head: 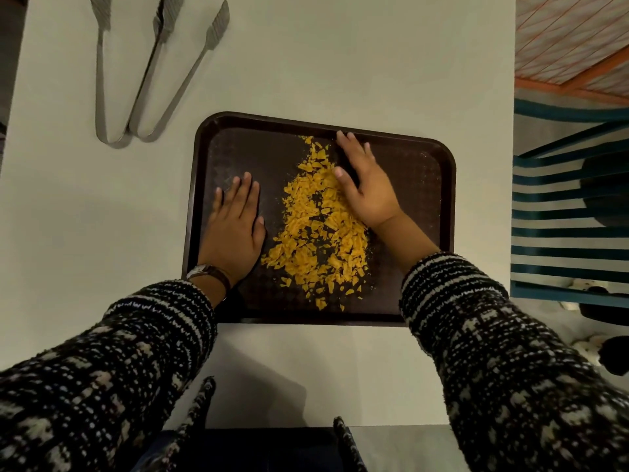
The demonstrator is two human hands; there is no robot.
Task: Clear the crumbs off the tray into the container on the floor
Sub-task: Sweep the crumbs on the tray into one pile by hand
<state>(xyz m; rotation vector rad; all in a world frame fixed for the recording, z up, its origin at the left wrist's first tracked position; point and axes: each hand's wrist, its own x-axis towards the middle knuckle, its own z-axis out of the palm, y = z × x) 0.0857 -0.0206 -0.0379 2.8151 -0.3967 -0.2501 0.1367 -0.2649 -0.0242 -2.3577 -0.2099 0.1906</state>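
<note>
A dark brown tray (422, 185) lies on the white table (306, 63). Yellow crumbs (320, 240) form a loose heap down its middle. My left hand (235, 226) lies flat on the tray's left part, fingers straight, just left of the heap. My right hand (364, 185) lies flat with straight fingers against the heap's right side, its fingertips near the tray's far rim. Neither hand holds anything. No container on the floor can be made out.
Two pairs of metal tongs (143, 80) lie on the table at the far left. A teal and white striped item (565, 219) sits beyond the table's right edge. The table's near edge (306, 425) is just below the tray.
</note>
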